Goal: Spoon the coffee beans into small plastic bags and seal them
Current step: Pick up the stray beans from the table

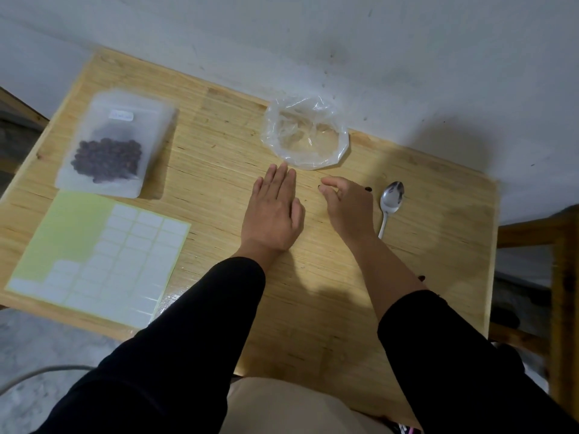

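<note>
Left hand (275, 211) flat on desk (313, 308), grip wide, empty. Right hand (347, 205) pinching a stray coffee bean (320, 187). Best dropped into crumpled plastic bag (305, 133) just ahead; spoon (390, 202) beside, bean pouch (114, 145) far left.

On the table (219, 145), a pouch of coffee beans (114, 145) is placed far left, with a label sheet (103, 261) in front of it. A small plastic bag (305, 133) is set at the far edge, a spoon (390, 203) to its front right.
</note>
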